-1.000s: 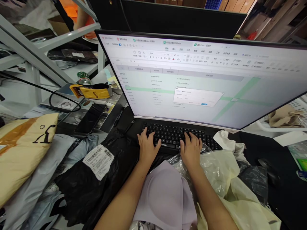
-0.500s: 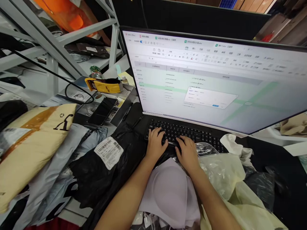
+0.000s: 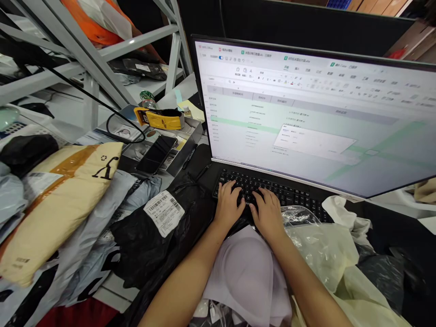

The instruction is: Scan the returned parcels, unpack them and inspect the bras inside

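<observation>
Both of my hands rest on a black keyboard (image 3: 293, 195) below a wide monitor (image 3: 316, 113) that displays a spreadsheet with a small dialog box. My left hand (image 3: 229, 205) lies on the keys with fingers spread, holding nothing. My right hand (image 3: 269, 213) sits close beside it, fingers bent down onto the keys. A pale lilac padded garment (image 3: 247, 277) lies between my forearms. Crumpled clear plastic and cream fabric (image 3: 327, 254) lie under and to the right of my right arm.
A black parcel with a white barcode label (image 3: 164, 212) lies left of my arm. A tan mailer (image 3: 57, 200) and grey bags pile up at the left. A phone (image 3: 156, 154), a yellow tape dispenser (image 3: 160, 119) and a grey metal rack (image 3: 85, 59) stand behind.
My right hand has shifted left along the keyboard until it sits next to my left hand. The view has turned left, so the monitor now sits further right.
</observation>
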Motion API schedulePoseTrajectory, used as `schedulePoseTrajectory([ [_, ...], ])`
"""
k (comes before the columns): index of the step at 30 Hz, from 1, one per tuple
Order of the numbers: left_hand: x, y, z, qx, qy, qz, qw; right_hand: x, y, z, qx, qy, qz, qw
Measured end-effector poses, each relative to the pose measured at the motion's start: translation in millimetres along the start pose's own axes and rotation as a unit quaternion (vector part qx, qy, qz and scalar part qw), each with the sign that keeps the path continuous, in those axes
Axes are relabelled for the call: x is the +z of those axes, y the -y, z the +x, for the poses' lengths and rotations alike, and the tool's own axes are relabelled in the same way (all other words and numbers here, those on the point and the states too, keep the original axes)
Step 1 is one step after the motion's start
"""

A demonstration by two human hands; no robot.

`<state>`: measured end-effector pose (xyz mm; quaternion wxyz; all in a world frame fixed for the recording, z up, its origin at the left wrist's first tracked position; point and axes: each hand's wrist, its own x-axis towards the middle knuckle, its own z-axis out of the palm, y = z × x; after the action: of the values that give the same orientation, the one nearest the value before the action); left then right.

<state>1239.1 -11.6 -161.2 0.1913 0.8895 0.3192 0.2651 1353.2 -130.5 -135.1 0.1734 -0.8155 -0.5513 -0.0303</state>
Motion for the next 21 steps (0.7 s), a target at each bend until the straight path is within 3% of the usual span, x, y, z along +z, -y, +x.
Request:
schedulePoseTrajectory([
  [7, -1.7, -1, 1, 0.0, 0.008, -0.004, 1.0, 5, 1, 16, 0.031, -0.001, -0.027, 0.999],
  [21, 0.6, 0, 2, 0.014, 0.001, 0.004, 1.0, 4, 1, 7, 0.041, -0.001, 0.008, 0.999],
])
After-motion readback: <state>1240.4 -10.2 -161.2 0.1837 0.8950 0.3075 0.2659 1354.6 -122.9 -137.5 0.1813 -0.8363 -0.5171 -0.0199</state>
